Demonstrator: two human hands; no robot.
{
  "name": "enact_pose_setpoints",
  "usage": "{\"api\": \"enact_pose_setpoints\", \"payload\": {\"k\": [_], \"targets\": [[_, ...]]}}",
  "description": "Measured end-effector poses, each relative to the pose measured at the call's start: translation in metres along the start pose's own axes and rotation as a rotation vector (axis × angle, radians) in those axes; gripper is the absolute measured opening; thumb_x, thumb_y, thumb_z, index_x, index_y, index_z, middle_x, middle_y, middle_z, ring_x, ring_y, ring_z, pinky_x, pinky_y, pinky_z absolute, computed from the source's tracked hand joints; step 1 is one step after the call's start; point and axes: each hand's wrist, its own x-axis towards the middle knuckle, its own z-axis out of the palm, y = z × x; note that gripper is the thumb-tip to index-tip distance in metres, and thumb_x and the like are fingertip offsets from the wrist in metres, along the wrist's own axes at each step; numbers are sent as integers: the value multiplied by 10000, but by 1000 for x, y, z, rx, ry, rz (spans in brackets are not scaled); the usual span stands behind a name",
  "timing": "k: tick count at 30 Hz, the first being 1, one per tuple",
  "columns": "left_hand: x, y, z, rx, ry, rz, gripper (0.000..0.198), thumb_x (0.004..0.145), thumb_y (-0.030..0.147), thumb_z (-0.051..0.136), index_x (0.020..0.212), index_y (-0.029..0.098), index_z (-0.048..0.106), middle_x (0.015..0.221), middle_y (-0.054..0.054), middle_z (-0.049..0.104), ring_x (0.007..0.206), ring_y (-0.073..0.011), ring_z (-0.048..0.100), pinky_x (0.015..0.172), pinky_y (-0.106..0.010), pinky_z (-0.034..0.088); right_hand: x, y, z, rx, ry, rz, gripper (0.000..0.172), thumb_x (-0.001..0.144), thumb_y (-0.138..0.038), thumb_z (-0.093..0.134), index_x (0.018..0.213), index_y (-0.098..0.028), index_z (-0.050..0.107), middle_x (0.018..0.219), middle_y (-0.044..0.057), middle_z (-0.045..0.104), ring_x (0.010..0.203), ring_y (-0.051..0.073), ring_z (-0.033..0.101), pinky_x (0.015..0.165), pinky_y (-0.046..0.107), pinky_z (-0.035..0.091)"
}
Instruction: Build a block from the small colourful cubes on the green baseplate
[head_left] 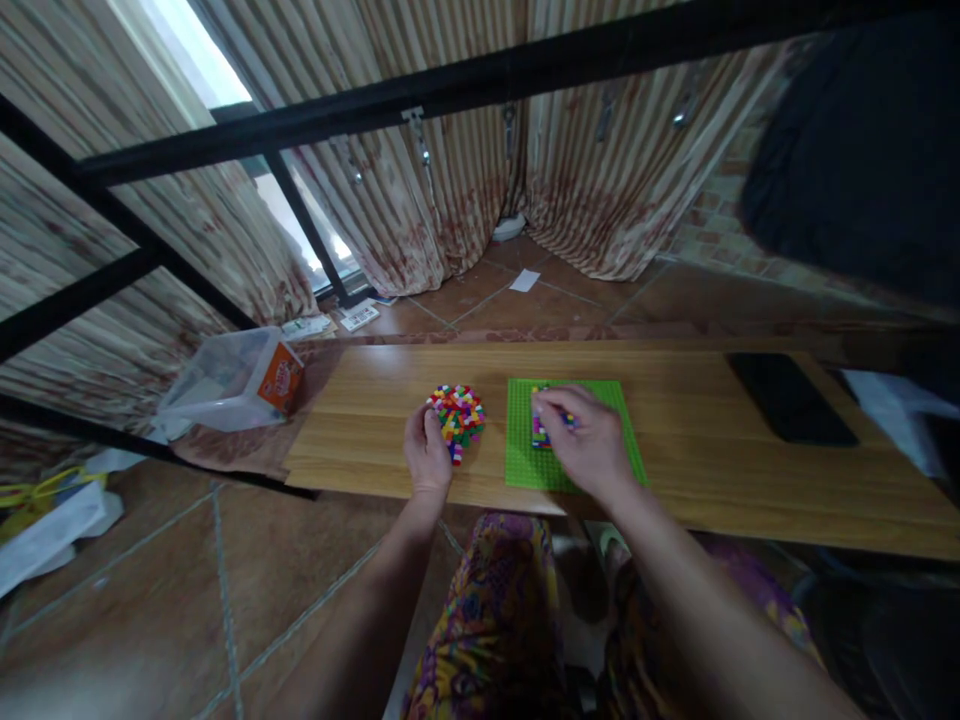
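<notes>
On the wooden table, a bright green studded baseplate (525,462) lies flat, carrying a small patch of joined colourful building bricks (541,436). My right hand (589,435) reaches over this patch from the right, thumb and forefinger pinched together at its upper left corner; a small brick seems to be in the pinch, mostly hidden. Part of the patch is covered by that hand. Left of the baseplate is a heap of loose bricks (459,415) in many colours. At its left edge rests my left hand (428,450), fingers curled in; whatever lies between them is hidden.
A dark phone-like slab (791,398) lies toward the table's (690,440) right end. Beyond the left end stands a clear plastic box (225,375) with an orange label. Black metal bars (450,85) cross in front of the curtains. My knees are below the near edge.
</notes>
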Motion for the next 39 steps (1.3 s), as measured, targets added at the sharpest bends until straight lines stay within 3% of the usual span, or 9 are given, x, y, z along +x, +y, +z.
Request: {"api": "enact_pose_setpoints", "payload": {"k": [3,6,14,23,27,31,34,39], "targets": [[0,0,0,6,-6,3,396,912,444,397,990,154,654,993,-96,685,944,-202,622,866,-338,468,-14,-14,33,-61,-296,-97,172,907,-209,512,894,-228,683,886,27,681,867,168,604,815,296,455],[1,0,0,15,-9,15,390,915,435,389,938,151,656,942,-93,686,923,-205,622,842,-337,471,-23,-14,62,-170,-403,-23,175,885,-139,509,890,-188,677,899,55,669,878,178,601,828,291,456],[2,-1,-1,13,-31,41,386,916,435,384,928,162,657,940,-92,687,929,-205,616,854,-336,464,-27,-6,97,-471,-480,23,223,895,-145,446,990,-139,648,1048,123,639,1004,236,562,905,337,438],[3,-3,-1,5,-27,18,381,902,452,419,1003,169,653,1018,-93,685,957,-203,619,887,-337,463,-21,-8,101,-504,-502,63,287,906,-120,409,1081,-142,635,1054,121,641,1004,238,565,882,350,450],[3,-3,-1,13,-32,9,407,901,467,413,1017,158,650,1023,-100,686,962,-206,624,885,-337,465,-18,-17,88,-332,-406,50,300,923,-144,395,1109,-172,629,1048,112,640,967,227,585,863,343,467],[3,0,-2,55,-30,21,415,901,471,407,985,150,655,1007,-104,689,967,-211,623,883,-340,466,-7,-22,59,-86,-182,67,278,952,-245,390,1007,-201,658,954,85,657,897,208,610,817,335,487],[2,3,-2,48,-34,5,414,901,469,406,985,147,651,1007,-109,689,960,-211,622,873,-336,470,3,-12,32,130,14,197,203,909,-286,479,955,-223,667,909,47,674,832,175,636,770,311,502],[3,2,-2,35,-40,-19,404,892,469,421,1004,153,646,1025,-109,685,956,-216,619,872,-341,468,16,10,-1,472,224,405,192,803,-343,603,912,-198,666,784,7,689,655,141,650,626,262,511]]}}
